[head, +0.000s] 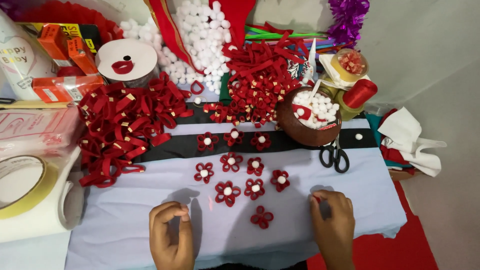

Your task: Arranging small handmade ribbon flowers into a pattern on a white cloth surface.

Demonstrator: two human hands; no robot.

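Both my hands are low on the pale cloth (125, 220), and the one flower with no white centre (262, 217) lies between them, nearer my right hand (332, 225). That is the piece I am working around.

What could go wrong? The finished flowers (227, 192) sit close above it in loose rows, each with a small white ball on top. A careless sweep of a wrist could, I judge, knock a ball off or push a flower out of line. The bowl of white balls (309, 117) stands well up the table by the scissors (335, 157), so a long reach over the rows risks dragging a sleeve or palm through them.

My left hand (172, 235) rests knuckles up, fingers curled in loosely with the thumb laid along the forefinger, closed on nothing I can see. My right hand is also curled, fingertips (320, 200) drawn together as if pinching something tiny; I cannot tell whether anything is in there. The heap of red ribbon loops (120, 125) sits off to the left.
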